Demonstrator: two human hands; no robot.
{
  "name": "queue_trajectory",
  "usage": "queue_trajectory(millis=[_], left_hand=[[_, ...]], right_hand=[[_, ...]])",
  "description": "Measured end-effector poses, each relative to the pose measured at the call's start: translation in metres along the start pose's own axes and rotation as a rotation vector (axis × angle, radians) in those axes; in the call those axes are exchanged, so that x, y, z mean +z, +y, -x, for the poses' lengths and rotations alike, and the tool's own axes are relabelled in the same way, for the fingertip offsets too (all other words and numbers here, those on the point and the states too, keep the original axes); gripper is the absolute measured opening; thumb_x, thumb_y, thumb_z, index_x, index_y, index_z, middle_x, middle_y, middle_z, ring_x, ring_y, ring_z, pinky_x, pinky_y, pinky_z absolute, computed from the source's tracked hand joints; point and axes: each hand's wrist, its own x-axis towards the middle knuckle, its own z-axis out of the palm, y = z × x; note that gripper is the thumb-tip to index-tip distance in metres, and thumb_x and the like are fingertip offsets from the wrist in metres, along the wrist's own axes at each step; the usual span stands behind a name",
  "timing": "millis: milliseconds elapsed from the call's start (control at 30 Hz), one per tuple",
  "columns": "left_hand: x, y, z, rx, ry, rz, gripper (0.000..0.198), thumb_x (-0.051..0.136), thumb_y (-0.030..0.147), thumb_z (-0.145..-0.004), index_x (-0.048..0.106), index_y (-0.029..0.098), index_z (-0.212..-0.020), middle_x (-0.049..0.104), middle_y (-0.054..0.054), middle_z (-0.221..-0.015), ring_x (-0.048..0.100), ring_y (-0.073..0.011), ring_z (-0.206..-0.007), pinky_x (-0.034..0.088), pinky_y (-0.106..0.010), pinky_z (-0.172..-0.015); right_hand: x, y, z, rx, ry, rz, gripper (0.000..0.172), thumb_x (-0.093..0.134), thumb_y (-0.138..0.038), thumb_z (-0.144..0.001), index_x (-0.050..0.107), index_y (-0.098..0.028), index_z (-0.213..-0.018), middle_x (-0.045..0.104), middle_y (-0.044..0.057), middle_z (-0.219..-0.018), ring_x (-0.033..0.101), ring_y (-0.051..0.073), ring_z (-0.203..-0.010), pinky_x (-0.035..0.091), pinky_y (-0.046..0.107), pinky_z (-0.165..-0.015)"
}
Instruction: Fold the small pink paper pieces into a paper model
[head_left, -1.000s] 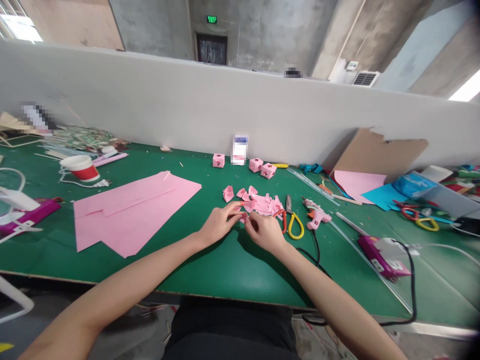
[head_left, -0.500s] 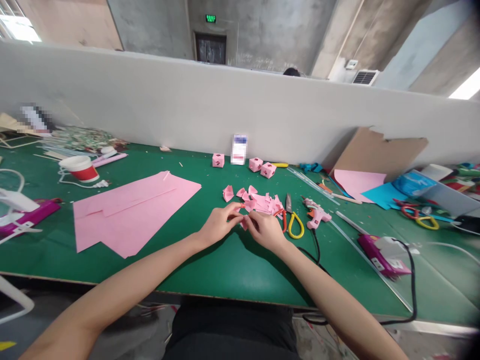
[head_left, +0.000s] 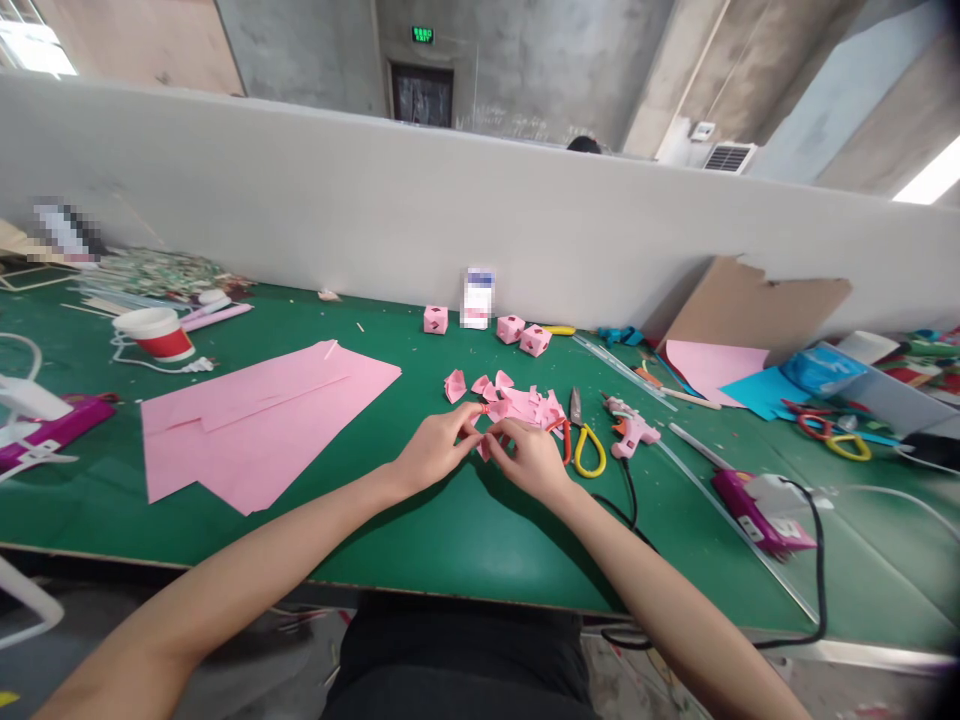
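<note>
My left hand (head_left: 439,447) and my right hand (head_left: 528,458) meet over the table, fingertips pinched together on a small piece of pink paper (head_left: 484,450), mostly covered by the fingers. Just beyond them lies a heap of pink paper scraps (head_left: 529,404), with a few folded pink pieces (head_left: 455,385) at its left. Scissors (head_left: 589,448) with yellow and red handles rest right of my right hand. A pink glue gun (head_left: 632,430) lies beside them. Farther back sit pink paper cubes (head_left: 435,320) with dark diamond-shaped holes.
Large pink paper sheets (head_left: 277,425) spread on the left of the green table (head_left: 465,560). A paper cup (head_left: 157,335) stands behind them. Purple power strips (head_left: 761,510) lie at both sides. A black cord (head_left: 823,570) runs over the front edge. A grey partition (head_left: 337,210) closes the back.
The view shifts very slightly. Both hands stay at the same spot with fingertips together, their fingers moving only a little on the pink paper piece.
</note>
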Motion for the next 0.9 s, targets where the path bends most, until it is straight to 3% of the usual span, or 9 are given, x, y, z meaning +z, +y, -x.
queue_trajectory(millis=[200, 433, 567, 900], left_hand=[[0.0038, -0.0022, 0.0039, 0.128, -0.025, -0.088, 0.031, 0.052, 0.020, -0.093, 0.051, 0.021, -0.124, 0.071, -0.004, -0.100, 0.068, -0.0183, -0.093, 0.052, -0.031, -0.085], [0.0010, 0.0026, 0.0003, 0.093, -0.013, -0.102, 0.027, 0.055, 0.019, -0.090, 0.054, 0.022, -0.117, 0.071, -0.002, -0.092, 0.069, -0.0170, -0.084, 0.052, -0.029, -0.078], [-0.0002, 0.0025, -0.0011, 0.070, 0.012, -0.099, 0.021, 0.057, 0.019, -0.089, 0.055, 0.022, -0.110, 0.070, 0.000, -0.084, 0.069, -0.0158, -0.077, 0.051, -0.027, -0.073], [0.0025, -0.0018, 0.0007, 0.075, 0.043, -0.098, 0.027, 0.057, 0.018, -0.088, 0.054, 0.021, -0.115, 0.071, -0.001, -0.088, 0.069, -0.0165, -0.082, 0.053, -0.030, -0.079]], right_hand=[[0.0020, 0.0032, -0.0002, -0.033, 0.026, -0.030, 0.010, 0.057, -0.026, -0.087, 0.062, -0.022, -0.081, 0.069, 0.002, -0.083, 0.063, 0.015, -0.072, 0.043, 0.023, -0.063], [0.0037, -0.0021, -0.0033, -0.061, 0.080, 0.024, 0.008, 0.058, -0.025, -0.083, 0.057, -0.021, -0.076, 0.066, 0.001, -0.077, 0.062, 0.015, -0.070, 0.041, 0.023, -0.062], [0.0042, 0.0008, -0.0052, -0.001, 0.109, 0.031, 0.009, 0.057, -0.026, -0.082, 0.056, -0.020, -0.075, 0.065, 0.001, -0.076, 0.060, 0.015, -0.067, 0.040, 0.023, -0.060], [0.0074, 0.0007, -0.0024, 0.084, 0.107, -0.028, 0.008, 0.055, -0.026, -0.081, 0.053, -0.021, -0.075, 0.065, 0.001, -0.074, 0.058, 0.014, -0.061, 0.039, 0.024, -0.056]])
